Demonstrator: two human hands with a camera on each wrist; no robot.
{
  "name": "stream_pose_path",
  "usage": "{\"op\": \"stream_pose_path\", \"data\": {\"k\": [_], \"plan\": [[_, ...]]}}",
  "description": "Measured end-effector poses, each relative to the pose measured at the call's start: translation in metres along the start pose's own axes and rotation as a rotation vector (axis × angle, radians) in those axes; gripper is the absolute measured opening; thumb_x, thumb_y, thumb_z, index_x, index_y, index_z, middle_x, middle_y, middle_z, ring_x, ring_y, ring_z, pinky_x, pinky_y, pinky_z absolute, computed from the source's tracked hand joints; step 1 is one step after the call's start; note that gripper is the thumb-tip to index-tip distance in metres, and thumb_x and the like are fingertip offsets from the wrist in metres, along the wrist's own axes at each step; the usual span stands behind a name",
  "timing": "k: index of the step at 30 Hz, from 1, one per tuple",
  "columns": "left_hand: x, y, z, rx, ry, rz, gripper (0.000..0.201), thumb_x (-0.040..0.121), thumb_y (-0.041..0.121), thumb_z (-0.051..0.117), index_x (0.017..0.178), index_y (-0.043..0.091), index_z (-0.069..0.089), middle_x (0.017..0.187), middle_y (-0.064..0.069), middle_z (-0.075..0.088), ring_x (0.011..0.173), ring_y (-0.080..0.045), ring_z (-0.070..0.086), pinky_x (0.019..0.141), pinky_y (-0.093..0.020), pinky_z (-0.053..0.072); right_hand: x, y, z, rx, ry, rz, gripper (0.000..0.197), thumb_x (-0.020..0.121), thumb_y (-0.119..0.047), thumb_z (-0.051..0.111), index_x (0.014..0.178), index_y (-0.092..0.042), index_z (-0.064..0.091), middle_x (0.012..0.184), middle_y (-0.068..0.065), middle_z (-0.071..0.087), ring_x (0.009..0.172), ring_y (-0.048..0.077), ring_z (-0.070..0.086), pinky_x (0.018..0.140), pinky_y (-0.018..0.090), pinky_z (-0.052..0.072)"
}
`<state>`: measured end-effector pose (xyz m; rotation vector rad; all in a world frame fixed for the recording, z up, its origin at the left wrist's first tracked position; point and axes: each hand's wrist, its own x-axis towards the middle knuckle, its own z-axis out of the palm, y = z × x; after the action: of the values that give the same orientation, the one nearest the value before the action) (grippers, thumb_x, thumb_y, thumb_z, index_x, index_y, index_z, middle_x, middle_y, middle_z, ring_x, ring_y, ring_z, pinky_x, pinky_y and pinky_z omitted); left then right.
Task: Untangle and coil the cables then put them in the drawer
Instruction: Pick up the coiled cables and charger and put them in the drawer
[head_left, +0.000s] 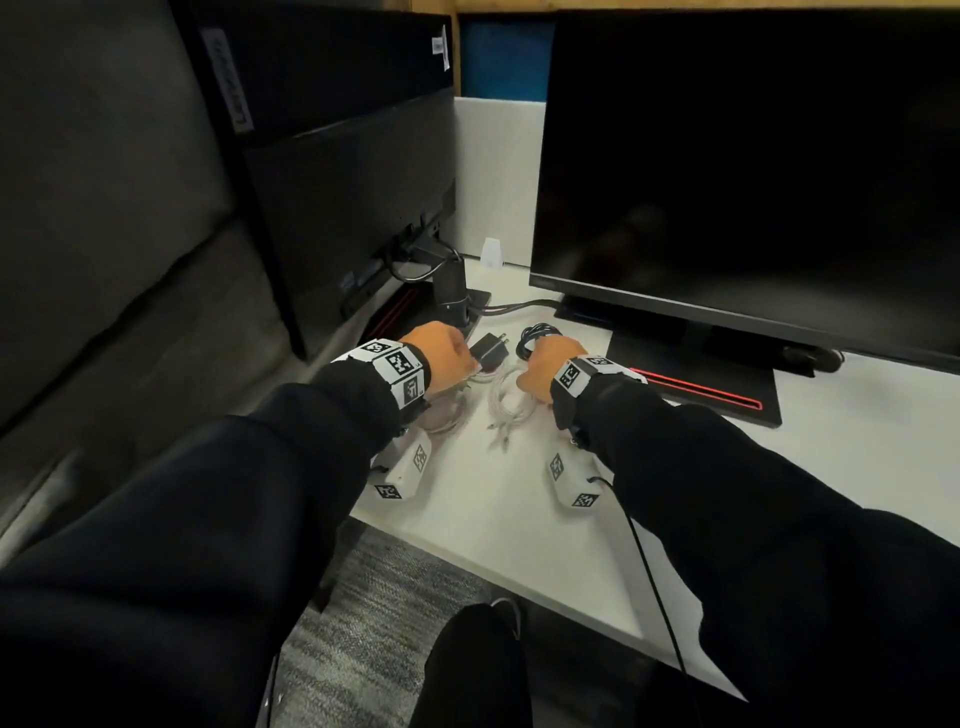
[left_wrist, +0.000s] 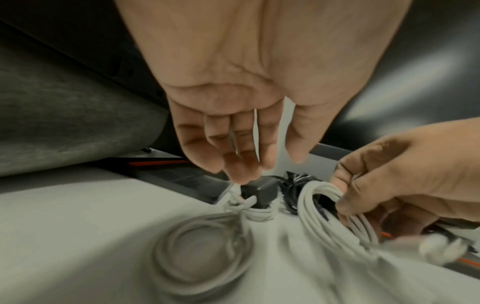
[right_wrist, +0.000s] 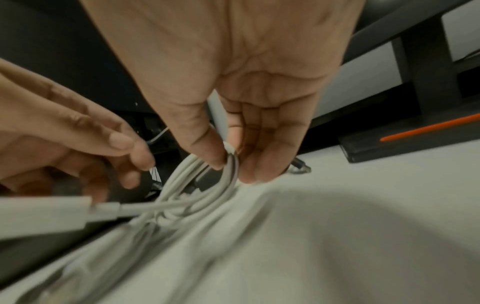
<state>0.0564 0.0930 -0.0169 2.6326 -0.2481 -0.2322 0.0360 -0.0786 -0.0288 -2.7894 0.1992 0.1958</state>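
on the white desk (head_left: 467, 519) near the monitors, the right hand (right_wrist: 233, 123) pinches a white coil (left_wrist: 337, 209); the left hand (left_wrist: 233, 133) pinches a thinner white cable (left_wrist: 235, 197) by the black adapter (head_left: 488, 351). tugging either could, i reckon, loosen the coil. no drawer visible.

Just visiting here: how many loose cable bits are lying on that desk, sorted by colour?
Pale cable bundles: 3 (held white coil in the right hand, flat grey coil, small white bundle)
Black cable bundle: 1
Black plug adapter: 1
Total: 5
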Motion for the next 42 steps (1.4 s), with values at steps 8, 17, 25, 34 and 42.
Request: {"op": "stream_pose_path", "data": {"k": [8,17,25,34,42], "plan": [[-0.028,0.09,-0.009,-0.319,-0.289,0.039,0.045,0.092,0.055,0.06,0.111,0.015,0.062,0.096,-0.005,0.074,0.085,-0.024,0.074,0.065,-0.035,0.057,-0.052,0.031,-0.076,0.32,0.24,0.031,0.037,0.086,-0.017,0.062,0.122,-0.022,0.054,0.108,0.009,0.068,0.087,0.029,0.071,0.079,0.043,0.061],[-0.06,0.234,-0.02,-0.436,-0.262,0.4,0.028,0.091,0.009,0.068,0.118,0.01,0.061,0.098,-0.011,0.075,0.074,-0.014,0.073,0.058,-0.031,0.06,-0.155,0.11,-0.194,0.177,0.534,0.145,0.016,0.089,-0.019,0.059,0.101,-0.021,0.069,0.08,0.001,0.072,0.073,0.019,0.073,0.072,0.036,0.063],[-0.12,0.363,-0.027,-0.384,-0.343,0.745,0.027,0.088,0.01,0.072,0.114,0.007,0.066,0.1,-0.011,0.076,0.075,-0.012,0.071,0.058,-0.028,0.058,-0.275,0.184,-0.28,-0.007,0.679,0.267,0.015,0.092,-0.022,0.058,0.097,-0.02,0.071,0.083,0.0,0.072,0.084,0.021,0.072,0.079,0.033,0.059],[-0.198,0.493,0.03,-0.108,-0.298,1.021,0.021,0.082,0.022,0.079,0.101,0.015,0.073,0.087,-0.002,0.078,0.072,-0.009,0.069,0.069,-0.029,0.058,-0.398,0.286,-0.304,0.039,0.688,0.479,0.01,0.087,-0.015,0.064,0.093,-0.013,0.072,0.076,0.003,0.071,0.063,0.016,0.066,0.047,0.02,0.048],[-0.24,0.543,0.086,0.229,-0.281,1.175,0.02,0.076,0.024,0.084,0.092,0.015,0.077,0.075,0.0,0.074,0.057,-0.005,0.059,0.059,-0.016,0.052,-0.446,0.346,-0.278,0.006,0.486,0.601,0.017,0.082,-0.015,0.065,0.09,-0.005,0.077,0.082,0.009,0.077,0.074,0.024,0.073,0.063,0.031,0.058]]}}
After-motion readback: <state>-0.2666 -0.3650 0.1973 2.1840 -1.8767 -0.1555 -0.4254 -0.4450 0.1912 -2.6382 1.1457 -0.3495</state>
